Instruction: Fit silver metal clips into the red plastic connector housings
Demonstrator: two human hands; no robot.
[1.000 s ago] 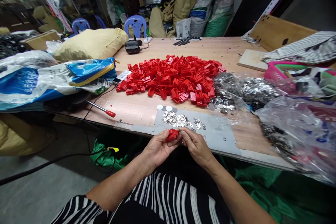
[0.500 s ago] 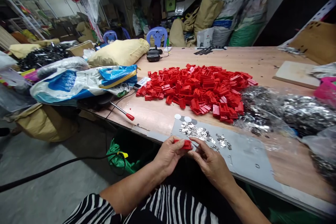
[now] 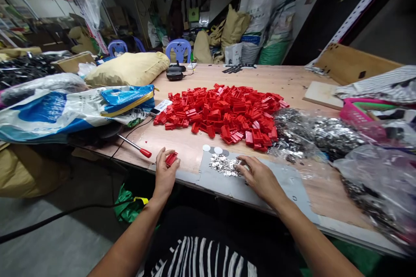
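Plastic parts behind metal pieces

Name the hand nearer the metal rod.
Left. The left hand is just right of the metal rod; the right hand is much farther right, by the silver pieces.

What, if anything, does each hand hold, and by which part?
The left hand holds a red piece, seemingly pinched by its sides. For the right hand, at the metal pieces, it cannot be told.

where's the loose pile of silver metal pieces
The loose silver metal pieces lie on the flat grey sheet, just right of centre in the head view, beside the right hand.
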